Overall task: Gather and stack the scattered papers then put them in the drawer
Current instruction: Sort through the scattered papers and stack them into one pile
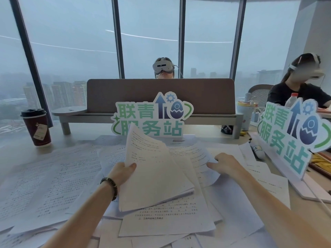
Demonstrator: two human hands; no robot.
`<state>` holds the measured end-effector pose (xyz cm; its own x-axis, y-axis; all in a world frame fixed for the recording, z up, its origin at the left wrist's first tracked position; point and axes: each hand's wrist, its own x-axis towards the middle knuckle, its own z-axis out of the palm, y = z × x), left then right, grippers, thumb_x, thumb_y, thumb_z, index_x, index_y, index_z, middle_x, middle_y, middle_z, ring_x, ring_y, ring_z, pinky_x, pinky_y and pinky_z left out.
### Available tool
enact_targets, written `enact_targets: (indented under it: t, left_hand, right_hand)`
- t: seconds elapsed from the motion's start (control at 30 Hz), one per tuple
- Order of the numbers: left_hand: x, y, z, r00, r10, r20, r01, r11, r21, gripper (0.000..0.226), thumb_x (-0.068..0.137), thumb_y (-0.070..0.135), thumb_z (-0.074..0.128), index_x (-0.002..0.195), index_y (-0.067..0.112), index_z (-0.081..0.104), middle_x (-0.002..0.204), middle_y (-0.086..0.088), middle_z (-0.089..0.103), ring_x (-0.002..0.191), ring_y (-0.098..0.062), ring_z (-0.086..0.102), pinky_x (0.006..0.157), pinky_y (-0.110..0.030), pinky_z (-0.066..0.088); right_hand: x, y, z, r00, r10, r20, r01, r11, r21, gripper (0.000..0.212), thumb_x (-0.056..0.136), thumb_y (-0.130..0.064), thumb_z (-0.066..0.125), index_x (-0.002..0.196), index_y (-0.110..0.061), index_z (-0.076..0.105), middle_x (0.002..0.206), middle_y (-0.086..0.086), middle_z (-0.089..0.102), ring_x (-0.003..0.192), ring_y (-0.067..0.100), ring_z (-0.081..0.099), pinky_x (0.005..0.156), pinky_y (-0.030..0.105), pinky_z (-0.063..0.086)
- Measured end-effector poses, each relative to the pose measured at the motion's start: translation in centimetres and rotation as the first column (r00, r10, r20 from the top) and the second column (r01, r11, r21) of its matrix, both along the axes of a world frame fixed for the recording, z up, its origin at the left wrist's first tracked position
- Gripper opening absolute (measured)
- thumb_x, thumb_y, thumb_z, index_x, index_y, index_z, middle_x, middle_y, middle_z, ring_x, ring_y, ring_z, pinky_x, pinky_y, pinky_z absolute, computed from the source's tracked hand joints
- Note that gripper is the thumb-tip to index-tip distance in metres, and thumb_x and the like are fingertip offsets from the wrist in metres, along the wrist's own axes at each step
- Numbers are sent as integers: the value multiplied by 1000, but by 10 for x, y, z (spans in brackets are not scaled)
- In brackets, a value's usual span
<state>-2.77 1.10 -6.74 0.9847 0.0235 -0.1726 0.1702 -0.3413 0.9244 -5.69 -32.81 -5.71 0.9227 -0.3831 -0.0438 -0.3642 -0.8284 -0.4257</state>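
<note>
Several white printed sheets are already gathered into a thin stack of white printed paper [157,178] that I hold in my left hand [123,173], thumb on top and fingers curled under its left edge. I keep it lifted and tilted above the desk, I think so that the next sheet can slide in without disturbing those below. Its long axis runs from the near corner by my wrist up and away toward the cut-out green and blue standing sign [152,117], top edge pointing at the window.

My right hand [226,162] lies on a curled white sheet [198,156] just beside the stack, fingers bent onto it; it looks like pressing or starting a pinch, though I cannot tell whether the paper is truly gripped.

Many loose white printed pages [59,178] cover the pale desk [21,153] to the left, right and beneath the stack. A dark red paper coffee cup with black lid [36,127] stands far left, well apart. No drawer is in view.
</note>
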Motion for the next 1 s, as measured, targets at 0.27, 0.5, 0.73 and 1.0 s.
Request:
enact_targets:
  t: [0.27,0.5,0.73,1.0]
  left_hand:
    - [0,4,4,999,1,-49,-13,969,-248,22,97,20,59,109,3,65,102,-19,71,92,-37,67,77,-46,55]
    - [-1,7,5,997,-14,-80,-14,938,-347,18,95,18,60,108,7,66,102,-18,70,91,-37,66,75,-48,55]
    - [-1,6,4,995,-19,-98,-12,953,-302,22,96,17,60,113,4,64,107,-20,69,101,-40,64,94,-59,49]
    - [-2,3,3,995,-50,-84,19,941,-339,26,95,17,61,115,1,64,111,-22,69,101,-41,66,88,-56,52]
  right_hand:
    - [3,-15,-2,952,-171,253,38,888,459,30,88,-21,73,72,-1,58,76,11,64,71,26,61,65,38,49]
    - [7,-16,-3,968,-212,131,104,822,560,28,90,-28,71,87,0,70,93,15,74,90,36,70,85,46,58]
    - [3,-22,6,979,-176,107,115,896,429,29,93,-28,60,91,0,68,96,16,69,90,34,66,80,41,57]
    - [0,-23,2,997,-75,18,65,946,319,42,94,-34,66,121,-3,57,121,14,61,94,26,57,74,32,45]
